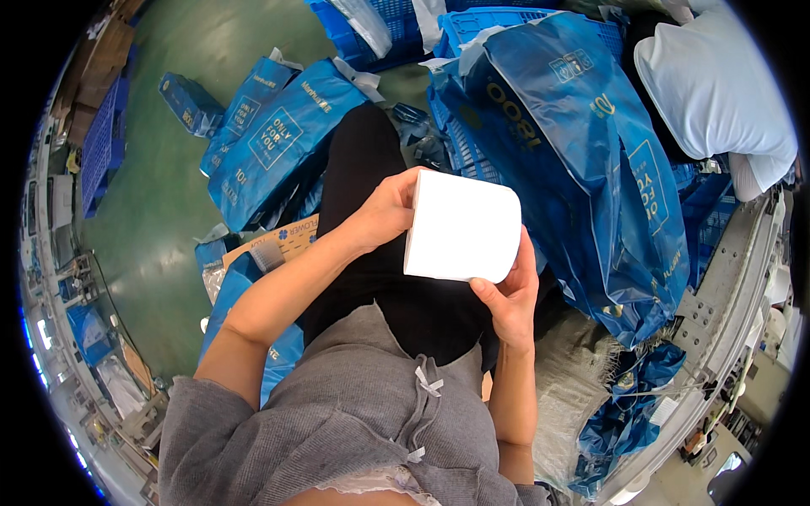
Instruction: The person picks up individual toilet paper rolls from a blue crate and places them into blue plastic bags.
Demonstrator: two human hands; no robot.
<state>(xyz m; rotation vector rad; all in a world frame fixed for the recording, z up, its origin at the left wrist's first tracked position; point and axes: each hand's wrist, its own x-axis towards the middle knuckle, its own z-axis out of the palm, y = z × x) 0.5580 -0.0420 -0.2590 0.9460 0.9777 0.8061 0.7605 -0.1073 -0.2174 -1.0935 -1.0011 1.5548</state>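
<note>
A white paper roll (pixel 464 226), flat on its left side and rounded at its right corners, is held up over my lap between both hands. My left hand (pixel 390 211) grips its left edge, with the fingertips partly hidden behind it. At its lower right corner, my right hand (pixel 511 297) closes on it, the thumb against the bottom edge and the fingers along the right side. My dark-trousered leg (pixel 363 156) lies beyond the left wrist.
A big blue printed plastic bag (pixel 582 169) leans at the right against blue crates (pixel 464 29). More blue bags (pixel 283 139) stand on the green floor (pixel 160 270) at left, by a cardboard box (pixel 295 238). A metal rail (pixel 726 261) and woven sack (pixel 569 371) lie right.
</note>
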